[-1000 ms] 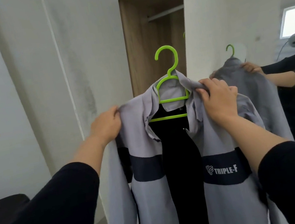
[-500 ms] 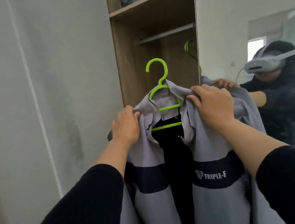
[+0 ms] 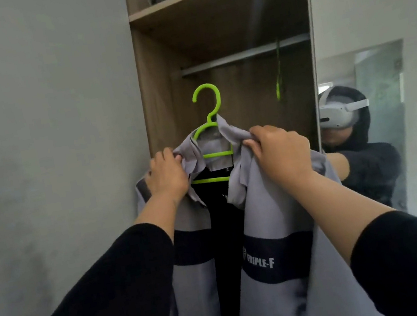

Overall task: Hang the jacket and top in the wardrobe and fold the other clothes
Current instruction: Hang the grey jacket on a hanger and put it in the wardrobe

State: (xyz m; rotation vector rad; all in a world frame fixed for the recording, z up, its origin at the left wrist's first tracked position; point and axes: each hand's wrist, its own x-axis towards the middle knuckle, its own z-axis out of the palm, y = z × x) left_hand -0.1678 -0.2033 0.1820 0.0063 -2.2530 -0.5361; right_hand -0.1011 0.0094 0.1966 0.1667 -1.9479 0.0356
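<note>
White lettering reading "TRIPLE-F", with a small logo at its left end, runs along the dark chest band of the grey jacket (image 3: 274, 229).

A home bedroom — open wooden wardrobe (image 3: 160, 88) with hanging rail (image 3: 245, 55), mirrored door (image 3: 376, 113) beside it.

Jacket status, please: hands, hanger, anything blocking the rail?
Left hand and right hand gripping grey jacket at shoulders. Jacket on green hanger, hook below rail, not hung. Another green hanger on rail, off right.
</note>
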